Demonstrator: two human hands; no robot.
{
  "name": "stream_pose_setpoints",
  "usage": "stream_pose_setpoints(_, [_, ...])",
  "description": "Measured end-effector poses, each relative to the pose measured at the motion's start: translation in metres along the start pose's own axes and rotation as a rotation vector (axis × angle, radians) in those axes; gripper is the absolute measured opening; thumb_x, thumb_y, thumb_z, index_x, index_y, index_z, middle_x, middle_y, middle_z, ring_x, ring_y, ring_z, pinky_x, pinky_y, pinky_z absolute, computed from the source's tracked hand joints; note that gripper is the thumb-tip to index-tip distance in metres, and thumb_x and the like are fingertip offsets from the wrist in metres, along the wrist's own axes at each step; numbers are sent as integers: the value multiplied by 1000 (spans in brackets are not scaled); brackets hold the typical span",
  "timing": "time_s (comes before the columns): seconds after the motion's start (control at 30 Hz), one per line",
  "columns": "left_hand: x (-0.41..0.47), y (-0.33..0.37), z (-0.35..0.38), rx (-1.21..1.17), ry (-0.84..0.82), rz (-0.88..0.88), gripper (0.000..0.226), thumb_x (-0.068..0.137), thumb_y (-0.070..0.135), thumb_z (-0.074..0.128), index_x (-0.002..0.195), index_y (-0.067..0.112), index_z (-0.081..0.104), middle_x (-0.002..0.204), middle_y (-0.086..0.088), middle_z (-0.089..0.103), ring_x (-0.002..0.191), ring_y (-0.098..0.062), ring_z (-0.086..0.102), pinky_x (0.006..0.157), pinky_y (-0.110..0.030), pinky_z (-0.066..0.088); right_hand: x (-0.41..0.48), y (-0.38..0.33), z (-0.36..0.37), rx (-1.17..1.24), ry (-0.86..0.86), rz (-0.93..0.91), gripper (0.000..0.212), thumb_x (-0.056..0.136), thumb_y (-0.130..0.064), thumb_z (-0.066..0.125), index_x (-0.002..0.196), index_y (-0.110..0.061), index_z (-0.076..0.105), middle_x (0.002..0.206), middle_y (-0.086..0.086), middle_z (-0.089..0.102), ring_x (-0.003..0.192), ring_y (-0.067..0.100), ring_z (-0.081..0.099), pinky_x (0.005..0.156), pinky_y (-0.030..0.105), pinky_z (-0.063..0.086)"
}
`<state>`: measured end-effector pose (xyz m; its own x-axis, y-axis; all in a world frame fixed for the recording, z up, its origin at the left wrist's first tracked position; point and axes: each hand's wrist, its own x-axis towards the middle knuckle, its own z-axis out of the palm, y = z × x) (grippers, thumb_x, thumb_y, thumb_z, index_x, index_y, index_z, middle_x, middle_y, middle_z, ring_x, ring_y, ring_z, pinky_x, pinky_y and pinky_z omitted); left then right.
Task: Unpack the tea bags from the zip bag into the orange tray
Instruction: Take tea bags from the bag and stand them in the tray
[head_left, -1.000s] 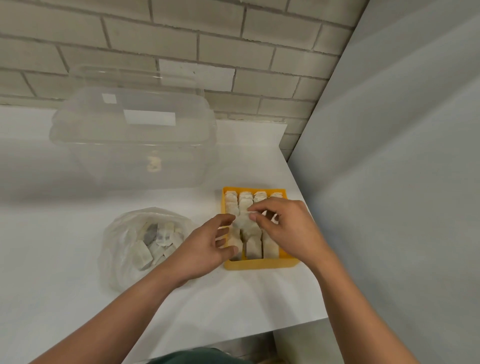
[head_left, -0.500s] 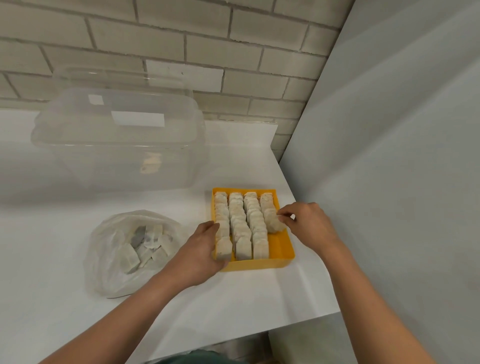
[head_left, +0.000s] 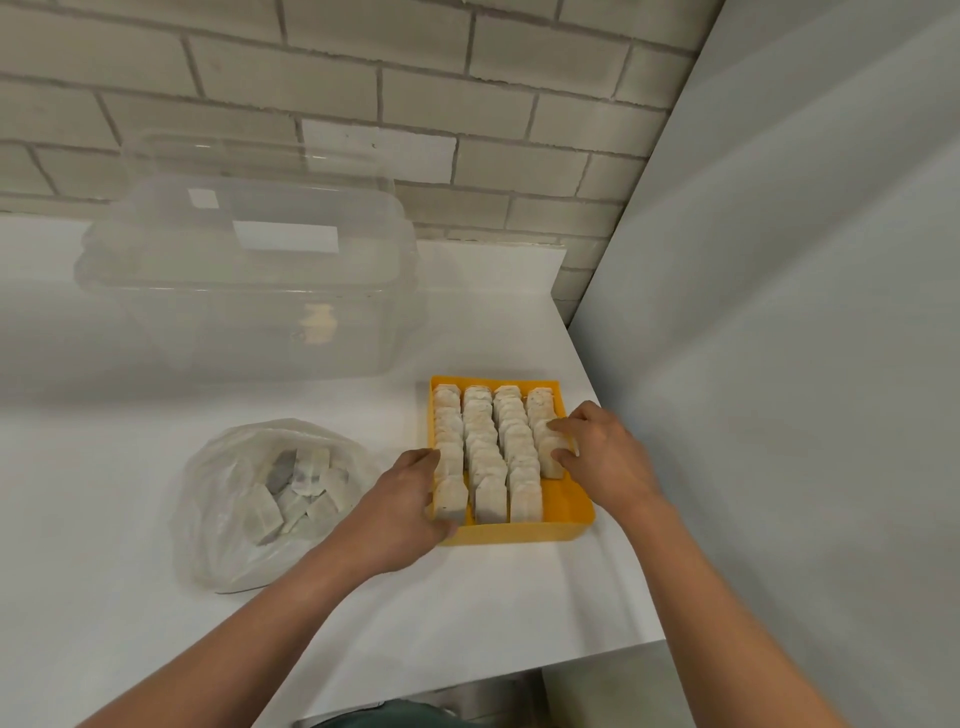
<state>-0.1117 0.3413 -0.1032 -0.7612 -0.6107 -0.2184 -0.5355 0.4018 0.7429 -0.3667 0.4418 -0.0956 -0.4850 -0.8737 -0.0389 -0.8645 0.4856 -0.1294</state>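
Head view: my left hand (head_left: 405, 504) is gripping the orange tray (head_left: 566, 506), my right hand (head_left: 602, 457) pinching tea bags (head_left: 483, 452), likely light and crushable, by their tops.

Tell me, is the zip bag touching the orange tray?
Apart. The head view shows a strip of bare white table between the zip bag and the orange tray.

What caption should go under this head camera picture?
Left hand holds the orange tray while right hand grips tea bags in its rightmost row; more wait in the zip bag.
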Motion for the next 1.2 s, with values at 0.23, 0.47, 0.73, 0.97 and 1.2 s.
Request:
stream_pose_setpoints(0.23, [1, 0, 0, 21, -12, -17, 80, 88, 23, 78, 156, 21, 37, 159, 1, 35, 141, -19, 46, 115, -29, 42, -19, -1, 5, 72, 77, 91, 21, 93, -47, 68, 97, -28, 75, 123, -8, 52, 120, 15, 45, 74, 32, 52])
stream_pose_setpoints(0.47, [2, 1, -2, 44, -25, -28, 82, 89, 25, 78, 158, 20, 34, 160, 2, 34, 142, -19, 45, 115, -27, 40, -20, -6, 13, -47, -112, 124, 31, 100, -50, 53, 115, -34, 75, 144, -6, 47, 135, 20, 37, 93, 36, 52])
stream_pose_setpoints(0.73, [1, 1, -1, -1, -34, -34, 83, 88, 20, 78, 158, 18, 33, 160, 1, 33, 140, -19, 48, 114, -28, 43, -19, -8, 19, -53, -152, 141, 32, 102, -47, 51, 113, -32, 77, 135, -3, 53, 129, 22, 41, 90, 36, 53])
stream_pose_setpoints(0.97, [1, 2, -2, 20, -41, -39, 83, 88, 23, 78, 158, 18, 34, 160, 1, 33, 142, -20, 46, 116, -33, 43, -19, -12, 16, -42, -159, 138, 31, 102, -48, 52, 118, -34, 74, 135, -4, 52, 130, 22, 40, 89, 36, 51])
stream_pose_setpoints(1.2, [-1, 3, -1, 47, -47, -30, 82, 90, 28, 74, 159, 19, 30, 162, 1, 29, 141, -21, 46, 115, -34, 43, -19, -11, 13, -47, -113, 112, 33, 103, -46, 50, 117, -30, 74, 136, -4, 54, 128, 22, 44, 91, 34, 51])
